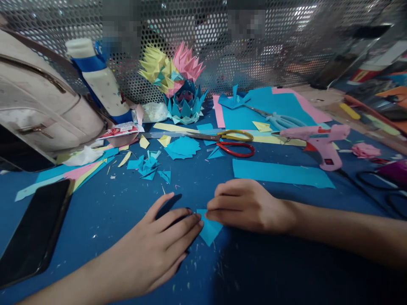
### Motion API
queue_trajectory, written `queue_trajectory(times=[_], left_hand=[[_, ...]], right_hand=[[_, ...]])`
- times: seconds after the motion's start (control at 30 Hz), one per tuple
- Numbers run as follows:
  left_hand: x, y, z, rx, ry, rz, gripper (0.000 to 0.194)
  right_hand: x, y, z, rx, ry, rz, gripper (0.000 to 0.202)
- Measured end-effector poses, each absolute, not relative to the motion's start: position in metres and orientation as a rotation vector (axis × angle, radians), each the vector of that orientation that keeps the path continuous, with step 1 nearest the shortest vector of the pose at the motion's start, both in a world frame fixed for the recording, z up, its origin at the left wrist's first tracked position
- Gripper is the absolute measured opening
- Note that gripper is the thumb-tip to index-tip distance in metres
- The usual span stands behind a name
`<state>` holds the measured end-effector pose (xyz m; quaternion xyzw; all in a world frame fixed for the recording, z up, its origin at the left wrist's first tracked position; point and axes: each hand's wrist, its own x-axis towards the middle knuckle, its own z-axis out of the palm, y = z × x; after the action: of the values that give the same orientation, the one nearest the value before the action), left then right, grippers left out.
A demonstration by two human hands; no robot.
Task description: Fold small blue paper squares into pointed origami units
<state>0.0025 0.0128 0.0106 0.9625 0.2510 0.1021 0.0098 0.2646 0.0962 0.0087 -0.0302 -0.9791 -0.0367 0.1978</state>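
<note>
Spread left hand, curled right hand (grip unclear) touching pointed blue paper, seemingly mid-fold; blue-paper pieces lying folded

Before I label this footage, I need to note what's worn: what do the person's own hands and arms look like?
The left hand and right hand are ungloved; no ring, watch or bracelet shows. Both forearms are bare as far as the picture's edges, with no sleeve in view.
</note>
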Motion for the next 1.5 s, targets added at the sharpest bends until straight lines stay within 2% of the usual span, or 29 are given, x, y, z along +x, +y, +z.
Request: queue_trajectory(times=[0.2, 0.47, 0.67, 0.97, 1.07, 1.23, 1.33, 1.5], left_hand=[[0.003, 0.015, 0.014, 3.045, 0.786, 0.245, 0.04], [0.005, 0.014, 0.013, 3.049, 0.833, 0.241, 0.039], [0.007, 0.009, 0.011, 3.029, 0.85, 0.31, 0.042], [0.01, 0.011, 0.015, 3.0, 0.895, 0.248, 0.046], [0.011, 0.01, 0.016, 2.998, 0.91, 0.248, 0.045], [0.01, 0.009, 0.014, 2.995, 0.924, 0.279, 0.045], [0.01, 0.01, 0.014, 2.997, 0.917, 0.274, 0.047], [0.011, 0.012, 0.014, 3.004, 0.915, 0.265, 0.046]], right_hand=[[0.265, 0.098, 0.01, -0.044, -2.752, -0.082, 0.016], [0.265, 0.101, 0.018, -0.081, -2.883, 0.057, 0.026], [0.267, 0.107, 0.016, -0.078, -2.847, 0.263, 0.017], [0.266, 0.114, 0.013, -0.103, -2.707, 0.707, 0.014], [0.266, 0.111, 0.012, -0.113, -2.723, 0.581, 0.016], [0.263, 0.095, 0.018, -0.192, -2.807, 0.055, 0.025], [0.263, 0.085, 0.027, -0.282, -2.879, -0.005, 0.025], [0.27, 0.074, 0.039, -0.382, -2.989, -0.016, 0.006]])
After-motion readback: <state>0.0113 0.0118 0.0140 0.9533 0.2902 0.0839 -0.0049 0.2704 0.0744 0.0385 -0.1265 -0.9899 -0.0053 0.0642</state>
